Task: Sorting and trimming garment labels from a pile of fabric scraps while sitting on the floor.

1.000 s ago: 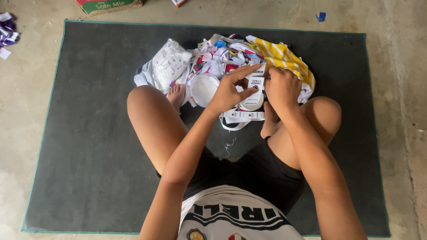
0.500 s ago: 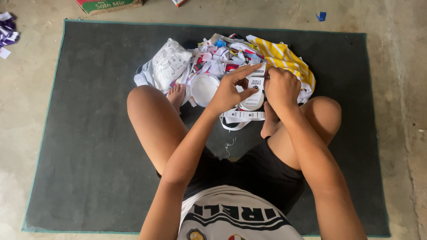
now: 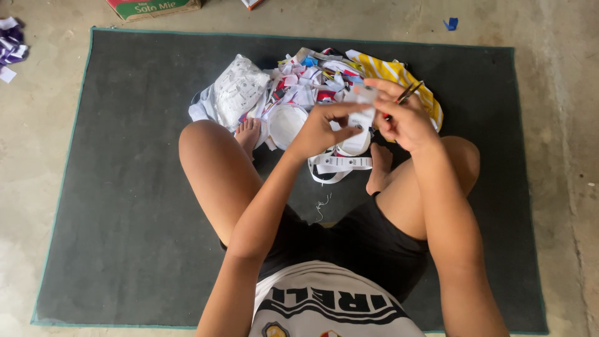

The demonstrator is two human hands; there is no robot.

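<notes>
1. The left hand (image 3: pixel 321 128), just above the middle of the frame, pinches a white label strip (image 3: pixel 360 115) between thumb and fingertips.
2. The right hand (image 3: pixel 405 118), just to its right, is closed around a thin dark tool (image 3: pixel 409 93) whose tip sticks out toward the upper right; its fingers also touch the strip.
3. The strip hangs down from the hands to a looped length of white tape (image 3: pixel 340 165) lying on the mat between the person's feet.
4. Behind the hands, at upper centre, lies a pile of fabric scraps (image 3: pixel 299 84), with a yellow striped cloth (image 3: pixel 390 72) at its right edge.
5. The person sits cross-legged on a dark mat (image 3: pixel 125 187); a cardboard box (image 3: pixel 153 7) sits at the top edge.
</notes>
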